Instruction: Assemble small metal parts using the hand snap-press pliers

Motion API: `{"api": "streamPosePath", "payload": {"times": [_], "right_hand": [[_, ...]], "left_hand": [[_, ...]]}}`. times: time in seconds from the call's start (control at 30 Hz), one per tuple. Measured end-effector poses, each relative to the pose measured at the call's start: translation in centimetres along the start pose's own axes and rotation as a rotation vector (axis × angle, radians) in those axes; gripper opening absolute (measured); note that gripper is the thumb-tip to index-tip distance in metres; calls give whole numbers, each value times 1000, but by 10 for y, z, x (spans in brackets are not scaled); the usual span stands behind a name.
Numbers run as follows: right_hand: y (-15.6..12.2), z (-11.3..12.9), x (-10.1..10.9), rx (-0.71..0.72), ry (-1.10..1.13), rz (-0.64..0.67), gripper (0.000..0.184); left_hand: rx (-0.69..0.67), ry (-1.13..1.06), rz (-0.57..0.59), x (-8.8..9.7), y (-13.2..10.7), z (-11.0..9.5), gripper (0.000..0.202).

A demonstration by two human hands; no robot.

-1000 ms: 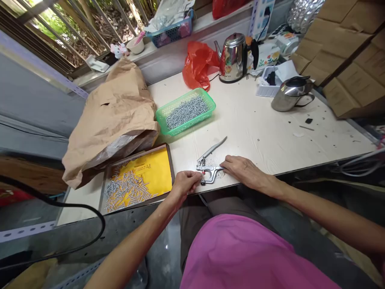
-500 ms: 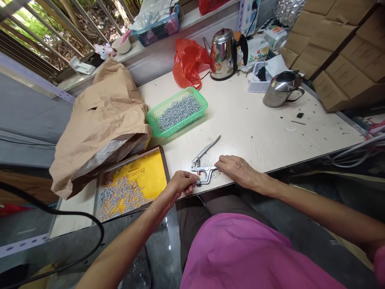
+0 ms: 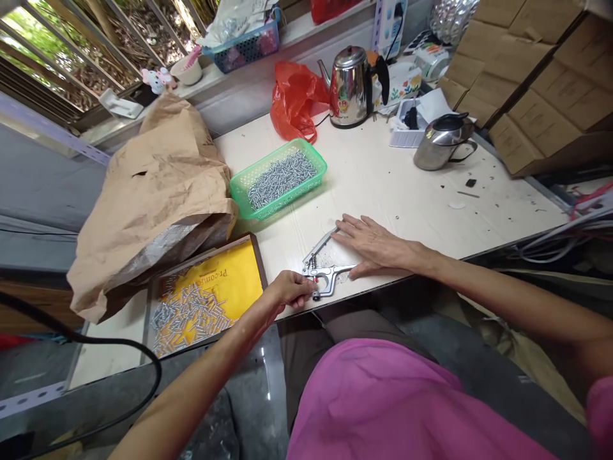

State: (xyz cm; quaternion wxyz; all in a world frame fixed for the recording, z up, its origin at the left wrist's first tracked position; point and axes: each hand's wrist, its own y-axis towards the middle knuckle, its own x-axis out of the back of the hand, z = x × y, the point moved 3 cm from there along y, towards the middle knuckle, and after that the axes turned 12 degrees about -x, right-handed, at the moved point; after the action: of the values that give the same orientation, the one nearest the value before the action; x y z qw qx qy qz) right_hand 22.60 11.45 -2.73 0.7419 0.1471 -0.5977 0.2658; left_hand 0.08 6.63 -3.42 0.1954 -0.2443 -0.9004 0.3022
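Note:
A pair of silver snap-fastener pliers (image 3: 330, 271) lies near the table's front edge, its handles spread and a coil spring between them. My left hand (image 3: 293, 289) is at the jaw end, thumb and fingers pinched together beside a small red part. Whatever it pinches is too small and covered to make out. My right hand (image 3: 373, 246) is over the handle ends, fingers stretched out: fingertips touch the upper handle, and the thumb is by the lower one. Left of my left hand, a shallow tray (image 3: 257, 265) holds small metal pins (image 3: 191, 313) on a yellow sheet.
Behind the pliers stands a green basket (image 3: 242, 204) full of small metal pieces. A brown paper bag (image 3: 153, 185) slumps at the left. Farther back are a red plastic bag (image 3: 294, 99), a kettle (image 3: 352, 89) and a steel pot (image 3: 440, 144). Cardboard boxes (image 3: 541, 83) stand at the right.
My right hand has moved up and spread its fingers, from the lower handle's end onto the upper handle. My left hand stays at the jaws. The view has shifted slightly.

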Motion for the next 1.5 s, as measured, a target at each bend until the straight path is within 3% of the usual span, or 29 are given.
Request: {"api": "streamPosePath", "payload": {"times": [0.23,0.47,0.83,0.93,1.0,1.07,1.13,1.27,1.4,1.5], "right_hand": [[16,-5,1,50,-18,25,107],[17,0,13,40,-52,-5,75],[8,5,16,1,-54,23,57],[5,6,16,-2,-38,14,48],[3,6,15,1,-29,4,42],[3,6,13,0,-18,-3,41],[3,7,11,-3,-7,-2,42],[2,7,8,-21,-10,-4,47],[-7,4,12,-16,8,29,56],[-14,2,22,-6,60,47,58]], "left_hand": [[17,-7,10,-4,-2,-2,39],[50,13,-33,-7,-5,-3,41],[87,-12,-98,-12,-12,-3,36],[77,107,-122,-13,-17,-1,35],[-35,351,-255,-12,-21,-5,35],[-263,634,-443,-14,-23,-17,31],[-506,852,-529,-22,-20,-30,25],[-765,1095,-372,-42,6,-49,40],[-805,1154,-234,-44,27,-54,55],[-787,1193,-222,-39,33,-55,64]]}}
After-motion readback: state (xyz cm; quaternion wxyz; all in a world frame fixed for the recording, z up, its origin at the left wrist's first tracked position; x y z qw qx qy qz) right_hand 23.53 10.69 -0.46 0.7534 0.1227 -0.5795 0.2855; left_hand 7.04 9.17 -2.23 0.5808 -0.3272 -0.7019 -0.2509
